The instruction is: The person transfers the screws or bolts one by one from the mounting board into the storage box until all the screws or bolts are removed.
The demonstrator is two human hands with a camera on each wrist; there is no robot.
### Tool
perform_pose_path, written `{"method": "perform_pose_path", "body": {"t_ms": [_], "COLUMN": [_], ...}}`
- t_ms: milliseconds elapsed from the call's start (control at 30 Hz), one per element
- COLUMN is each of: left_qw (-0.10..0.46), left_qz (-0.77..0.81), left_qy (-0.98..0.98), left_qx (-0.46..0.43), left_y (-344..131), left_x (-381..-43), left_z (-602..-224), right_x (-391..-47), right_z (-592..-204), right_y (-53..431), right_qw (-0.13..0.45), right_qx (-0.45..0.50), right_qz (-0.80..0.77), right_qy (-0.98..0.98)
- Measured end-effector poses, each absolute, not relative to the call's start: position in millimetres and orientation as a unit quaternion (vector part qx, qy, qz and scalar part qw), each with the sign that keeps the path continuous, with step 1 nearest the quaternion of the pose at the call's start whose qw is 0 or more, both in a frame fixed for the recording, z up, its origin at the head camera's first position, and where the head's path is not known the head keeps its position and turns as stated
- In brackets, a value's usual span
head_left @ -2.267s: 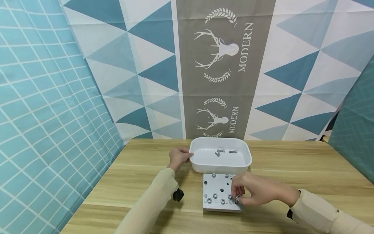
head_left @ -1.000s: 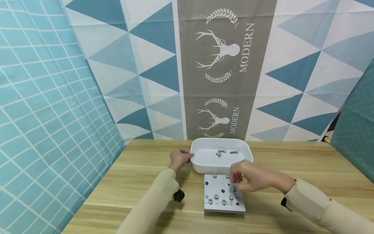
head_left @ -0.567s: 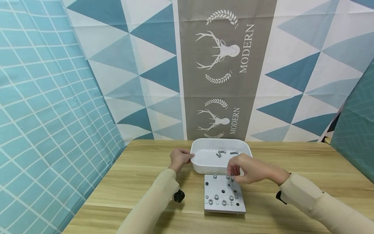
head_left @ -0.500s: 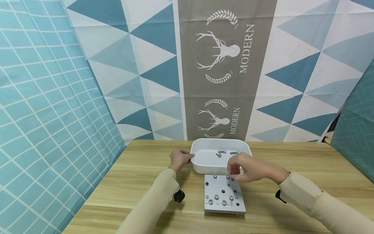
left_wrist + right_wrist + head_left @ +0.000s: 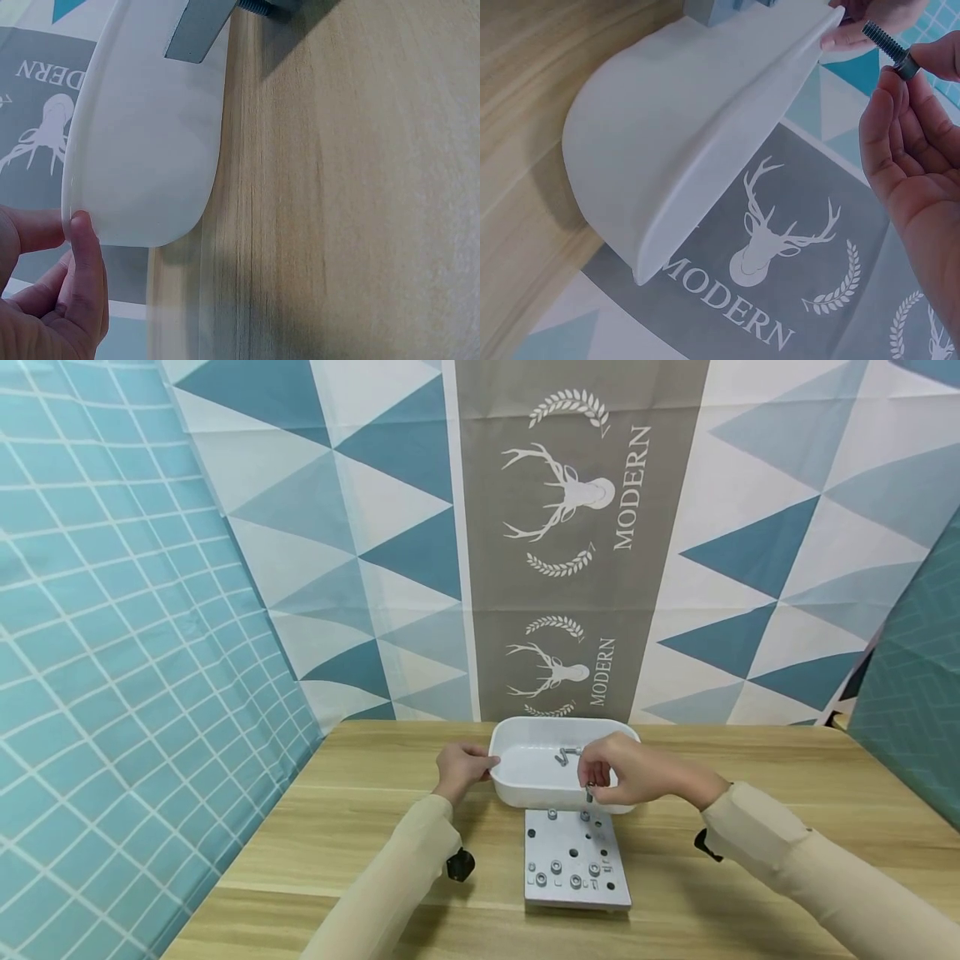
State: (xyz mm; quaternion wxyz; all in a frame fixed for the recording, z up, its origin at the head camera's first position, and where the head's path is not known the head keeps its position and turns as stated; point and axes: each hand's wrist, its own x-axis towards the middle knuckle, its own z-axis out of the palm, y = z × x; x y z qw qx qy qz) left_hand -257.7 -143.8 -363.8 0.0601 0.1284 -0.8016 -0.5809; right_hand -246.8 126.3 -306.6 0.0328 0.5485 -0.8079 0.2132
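Observation:
My right hand [image 5: 633, 772] pinches a socket head bolt [image 5: 589, 793] by its head, between thumb and fingertips, near the front rim of the white tray [image 5: 536, 795]. In the right wrist view the bolt [image 5: 887, 45] shows its threaded shank and round head. Thumb and fingers of my left hand [image 5: 459, 766] pinch the tray's left rim; the left wrist view shows this left hand [image 5: 71, 292] at the tray end. Just in front of the tray lies a silver metal plate [image 5: 555, 845] with several bolts seated in it and several bare holes, one at its front right corner.
Several loose bolts [image 5: 567, 754] lie inside the tray, partly covered by my right hand. All stands on a wooden table [image 5: 375, 827]. A patterned cloth [image 5: 551, 527] hangs behind the table, and a blue checked cloth [image 5: 112, 652] hangs at the left.
My right hand has moved from the plate's front right corner back toward the tray, carrying the bolt. The hole there now shows. My left hand stays on the tray rim.

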Motion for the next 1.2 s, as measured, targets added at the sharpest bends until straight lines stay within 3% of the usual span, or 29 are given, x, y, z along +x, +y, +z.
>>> {"method": "perform_pose_path", "body": {"t_ms": [567,767,1200], "left_qw": [0.061,0.063,0.062], "left_qz": [-0.588,-0.586,-0.584], "left_qy": [-0.796,-0.797,-0.799], "left_qx": [0.131,0.128,0.131], "left_y": [-144.0,-144.1,-144.3], "left_x": [-258.9,-258.6,-259.6], "left_z": [-365.5,-365.7,-367.1], "right_x": [-258.7,-267.4,-280.6], "right_z": [-294.6,-299.8,-294.4], "right_y": [120.8,123.0,117.1], "right_qw": [0.025,0.051,0.023], "right_qx": [0.507,0.531,0.485], "right_qz": [0.208,0.224,0.210], "right_qy": [-0.836,-0.816,-0.849]}}
